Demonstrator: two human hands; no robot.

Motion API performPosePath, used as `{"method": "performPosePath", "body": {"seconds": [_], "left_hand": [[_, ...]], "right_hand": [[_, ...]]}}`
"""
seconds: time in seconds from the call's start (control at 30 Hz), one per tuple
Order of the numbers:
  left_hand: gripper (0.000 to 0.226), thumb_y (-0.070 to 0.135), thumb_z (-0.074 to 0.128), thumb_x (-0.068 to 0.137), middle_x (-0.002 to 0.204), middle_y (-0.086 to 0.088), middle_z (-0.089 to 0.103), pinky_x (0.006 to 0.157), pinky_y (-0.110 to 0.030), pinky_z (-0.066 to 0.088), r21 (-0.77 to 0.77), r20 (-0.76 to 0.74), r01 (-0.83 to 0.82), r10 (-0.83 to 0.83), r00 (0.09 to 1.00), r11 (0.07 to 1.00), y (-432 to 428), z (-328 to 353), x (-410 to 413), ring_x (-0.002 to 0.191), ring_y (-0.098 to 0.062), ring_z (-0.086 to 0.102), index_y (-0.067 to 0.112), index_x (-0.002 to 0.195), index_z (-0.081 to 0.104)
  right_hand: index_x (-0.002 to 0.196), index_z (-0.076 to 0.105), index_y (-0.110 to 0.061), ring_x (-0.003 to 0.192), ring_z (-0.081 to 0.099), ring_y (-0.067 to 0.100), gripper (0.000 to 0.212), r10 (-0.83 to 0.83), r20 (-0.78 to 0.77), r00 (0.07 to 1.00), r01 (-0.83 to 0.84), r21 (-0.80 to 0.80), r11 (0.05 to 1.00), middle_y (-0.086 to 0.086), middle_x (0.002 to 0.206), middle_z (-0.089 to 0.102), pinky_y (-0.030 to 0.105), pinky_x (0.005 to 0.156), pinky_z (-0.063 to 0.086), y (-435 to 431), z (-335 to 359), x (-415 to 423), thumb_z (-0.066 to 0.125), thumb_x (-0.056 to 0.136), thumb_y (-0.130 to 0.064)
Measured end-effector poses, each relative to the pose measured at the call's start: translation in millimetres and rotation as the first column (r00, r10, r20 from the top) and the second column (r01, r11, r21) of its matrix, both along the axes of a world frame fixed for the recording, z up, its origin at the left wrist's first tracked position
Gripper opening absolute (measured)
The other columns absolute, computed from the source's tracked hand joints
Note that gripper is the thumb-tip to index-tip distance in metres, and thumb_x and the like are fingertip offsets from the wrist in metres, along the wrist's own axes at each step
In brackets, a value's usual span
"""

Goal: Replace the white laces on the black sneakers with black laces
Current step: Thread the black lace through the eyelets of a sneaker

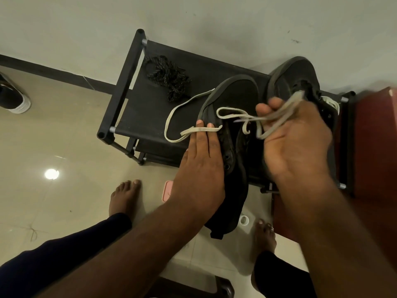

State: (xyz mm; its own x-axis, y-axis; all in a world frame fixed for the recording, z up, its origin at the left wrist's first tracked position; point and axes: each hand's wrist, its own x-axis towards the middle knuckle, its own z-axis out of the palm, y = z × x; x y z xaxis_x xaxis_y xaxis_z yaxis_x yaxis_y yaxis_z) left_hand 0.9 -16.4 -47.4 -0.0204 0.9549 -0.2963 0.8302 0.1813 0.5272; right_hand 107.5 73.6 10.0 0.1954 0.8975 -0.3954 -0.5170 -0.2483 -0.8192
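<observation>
Two black sneakers lie on a black fabric shoe rack [139,117]. The nearer sneaker [234,97] has bare eyelets along its left side, and my left hand [199,160] lies flat on it with a strand of the white lace [171,117] draped over two fingers. My right hand [294,134] is blurred and grips a bunch of that same white lace above the shoe. The far sneaker [298,76] still shows a bit of white lace at its right. A heap of black laces [169,78] rests at the rack's back left.
A dark red box [373,147] stands against the rack's right side. My bare feet [124,196] are on the tiled floor, with a pink object [167,190] and a small white ring [243,220] between them. Another shoe [12,97] lies at the far left.
</observation>
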Motion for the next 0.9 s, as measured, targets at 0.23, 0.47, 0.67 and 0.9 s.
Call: {"method": "performPosePath", "body": {"seconds": [0.23, 0.47, 0.67, 0.9], "left_hand": [[0.092, 0.034, 0.046, 0.097, 0.16, -0.012, -0.027, 0.118, -0.03, -0.01, 0.0, 0.02, -0.003, 0.003, 1.0, 1.0, 2, 2, 0, 0.148, -0.023, -0.024, 0.008, 0.149, -0.026], [0.099, 0.023, 0.057, 0.093, 0.162, -0.011, -0.012, 0.12, -0.038, 0.022, -0.043, 0.068, -0.03, 0.033, 0.997, 0.999, 2, 7, -2, 0.149, -0.032, 0.01, 0.014, 0.153, -0.021], [0.102, 0.029, 0.058, 0.092, 0.155, -0.011, 0.015, 0.094, -0.037, 0.052, -0.062, 0.008, -0.033, 0.033, 0.999, 0.998, 0, 11, -5, 0.121, -0.026, 0.051, 0.023, 0.151, -0.025], [0.097, 0.03, 0.056, 0.094, 0.144, -0.01, 0.033, 0.093, -0.036, 0.05, -0.103, -0.033, -0.039, 0.035, 0.999, 0.994, 1, 19, -9, 0.114, -0.024, 0.055, 0.027, 0.152, -0.022]], "right_hand": [[0.085, 0.056, -0.019, 0.043, 0.037, 0.01, 0.017, 0.193, 0.465, 0.864, -0.257, 0.078, 0.963, 0.0, 0.062, 0.049, 0.022, 0.041, 0.031, 5, 7, 21, 0.049, 0.1, -0.014], [0.115, 0.06, -0.026, 0.08, 0.062, 0.0, 0.027, 0.344, 0.925, 0.161, -0.521, -0.217, 0.826, -0.01, 0.091, 0.066, 0.015, 0.07, 0.05, -6, -9, 13, 0.062, 0.095, -0.044], [0.098, 0.055, -0.026, 0.08, 0.061, 0.015, 0.006, 0.267, 0.96, -0.08, -0.553, -0.266, 0.789, -0.005, 0.086, 0.062, 0.037, 0.074, 0.053, -8, -16, 9, 0.058, 0.099, -0.031], [0.088, 0.055, -0.016, 0.047, 0.046, 0.016, 0.012, -0.056, 0.514, 0.856, -0.136, 0.328, 0.935, 0.0, 0.06, 0.055, 0.023, 0.045, 0.035, 5, 37, 37, 0.049, 0.089, -0.005]]}}
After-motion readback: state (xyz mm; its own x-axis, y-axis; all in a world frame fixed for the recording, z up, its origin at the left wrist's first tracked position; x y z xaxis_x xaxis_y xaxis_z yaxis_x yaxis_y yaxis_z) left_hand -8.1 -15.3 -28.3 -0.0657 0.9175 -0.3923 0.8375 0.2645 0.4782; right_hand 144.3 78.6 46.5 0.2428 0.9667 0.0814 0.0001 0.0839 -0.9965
